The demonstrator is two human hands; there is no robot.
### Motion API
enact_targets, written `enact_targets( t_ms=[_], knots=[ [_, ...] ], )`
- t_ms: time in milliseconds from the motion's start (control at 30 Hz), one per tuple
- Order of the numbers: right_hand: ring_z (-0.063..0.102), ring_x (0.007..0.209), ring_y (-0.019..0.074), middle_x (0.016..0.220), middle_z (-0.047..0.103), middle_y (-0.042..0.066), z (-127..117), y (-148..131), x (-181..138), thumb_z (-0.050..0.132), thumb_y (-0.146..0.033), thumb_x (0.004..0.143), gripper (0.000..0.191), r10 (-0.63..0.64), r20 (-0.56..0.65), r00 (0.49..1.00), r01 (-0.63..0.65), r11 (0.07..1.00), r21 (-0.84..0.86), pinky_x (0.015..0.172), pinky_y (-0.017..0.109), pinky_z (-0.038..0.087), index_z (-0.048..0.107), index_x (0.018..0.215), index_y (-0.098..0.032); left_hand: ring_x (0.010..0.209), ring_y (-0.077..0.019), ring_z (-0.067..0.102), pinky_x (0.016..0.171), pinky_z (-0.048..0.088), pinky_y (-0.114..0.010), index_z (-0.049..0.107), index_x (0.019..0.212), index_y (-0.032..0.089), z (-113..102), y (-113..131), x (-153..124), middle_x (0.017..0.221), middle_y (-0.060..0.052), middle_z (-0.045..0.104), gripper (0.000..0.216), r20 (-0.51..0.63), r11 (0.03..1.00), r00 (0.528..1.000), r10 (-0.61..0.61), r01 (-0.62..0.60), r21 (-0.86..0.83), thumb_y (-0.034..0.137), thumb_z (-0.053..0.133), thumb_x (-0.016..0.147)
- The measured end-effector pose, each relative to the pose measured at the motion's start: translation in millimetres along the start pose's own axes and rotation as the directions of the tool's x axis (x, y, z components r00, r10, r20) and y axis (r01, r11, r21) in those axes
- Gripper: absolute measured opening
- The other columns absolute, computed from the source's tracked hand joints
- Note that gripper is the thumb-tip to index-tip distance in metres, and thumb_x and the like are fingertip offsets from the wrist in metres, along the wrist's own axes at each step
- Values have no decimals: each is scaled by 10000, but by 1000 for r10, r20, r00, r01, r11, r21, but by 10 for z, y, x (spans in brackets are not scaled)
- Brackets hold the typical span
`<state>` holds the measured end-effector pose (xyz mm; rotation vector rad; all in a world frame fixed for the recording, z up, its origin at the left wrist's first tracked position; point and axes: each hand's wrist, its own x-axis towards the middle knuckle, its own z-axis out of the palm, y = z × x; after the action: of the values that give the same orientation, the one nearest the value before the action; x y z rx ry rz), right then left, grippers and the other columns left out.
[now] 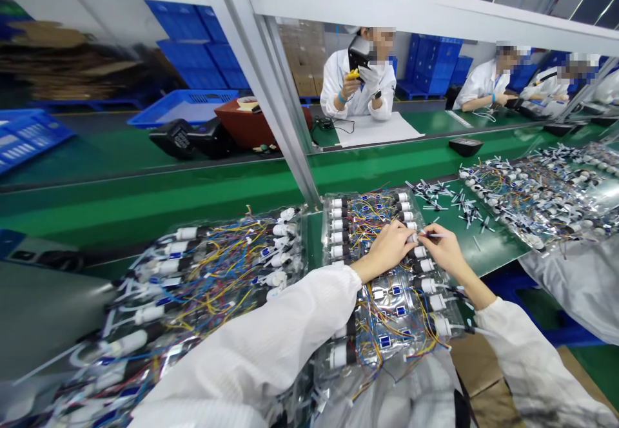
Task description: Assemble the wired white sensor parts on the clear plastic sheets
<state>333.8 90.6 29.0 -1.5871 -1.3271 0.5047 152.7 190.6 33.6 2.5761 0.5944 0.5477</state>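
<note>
My left hand [387,251] and my right hand [447,251] meet over a clear plastic-wrapped batch of white cylindrical units [367,222] with tangled coloured wires. My left fingers grip the end of one white cylinder [412,238]. Between my right fingers is a thin white stem [434,234], its tip at that cylinder. Similar wired batches [213,267] lie to the left, and more [536,202] lie to the right. Loose small white-and-black parts [464,205] are scattered on the green belt beside my right hand.
A green conveyor belt [159,202] runs across the view. Behind an aluminium frame post [271,93], co-workers [358,86] in white coats sit at a second belt. Blue crates [430,64] stand at the back. A cardboard sheet [488,376] lies below my right arm.
</note>
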Motion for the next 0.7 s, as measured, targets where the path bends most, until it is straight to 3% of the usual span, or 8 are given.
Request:
enact_targets(
  t_ms=[433, 600, 700],
  knots=[
    [616, 750, 186, 822, 695, 13, 24, -31, 24, 745, -425, 832, 210, 46, 32, 998, -48, 998, 51, 727, 311, 495, 689, 869, -226, 1074, -245, 613, 983, 499, -379, 699, 1235, 222, 33, -1, -6, 1108, -87, 658, 296, -4, 1000, 1000, -18, 18, -6, 375, 638, 989],
    [718, 924, 219, 1029, 772, 67, -255, -19, -47, 775, -502, 809, 395, 64, 168, 984, -92, 982, 163, 819, 346, 572, 729, 1091, -230, 1111, -268, 591, 980, 500, -409, 700, 1261, 232, -39, 110, -66, 1086, -101, 715, 365, 3, 998, 1000, 25, -26, 50, 467, 588, 1006],
    [739, 955, 222, 1088, 776, 110, -523, 127, -51, 559, -612, 952, 456, 156, 102, 982, -174, 965, 197, 820, 362, 594, 728, 1114, -221, 1094, -265, 606, 979, 503, -425, 718, 1199, 218, -109, 167, -54, 1110, -107, 725, 367, 16, 997, 999, 46, -46, 62, 432, 453, 1064]
  ],
)
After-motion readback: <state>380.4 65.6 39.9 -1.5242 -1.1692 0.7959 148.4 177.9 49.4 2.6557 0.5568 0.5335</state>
